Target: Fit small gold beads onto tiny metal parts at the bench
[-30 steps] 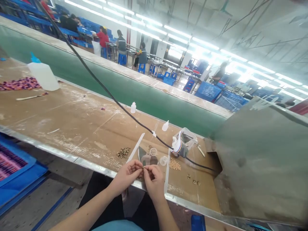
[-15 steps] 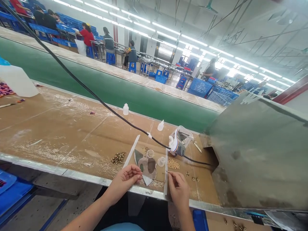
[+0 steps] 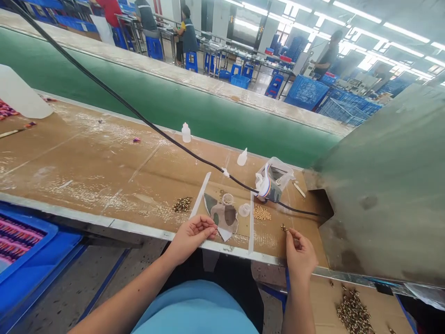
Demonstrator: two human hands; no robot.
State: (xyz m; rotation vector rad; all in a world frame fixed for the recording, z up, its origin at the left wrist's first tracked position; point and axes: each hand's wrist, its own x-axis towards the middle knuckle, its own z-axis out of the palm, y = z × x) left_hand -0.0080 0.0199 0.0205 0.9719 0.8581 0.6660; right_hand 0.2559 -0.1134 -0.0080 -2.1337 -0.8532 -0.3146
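Small brass part (image 3: 284,228), right hand (image 3: 301,258), shape unclear

Two hands (image 3: 192,237) (image 3: 301,257), two dropper bottles (image 3: 186,133) (image 3: 242,157)

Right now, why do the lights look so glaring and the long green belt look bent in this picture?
In the head view, the ceiling tube lights glare white at the top right and wash out the far wall; the green conveyor belt bows and tilts, probably from a wide lens; the person's right hand looks fairly sharp.
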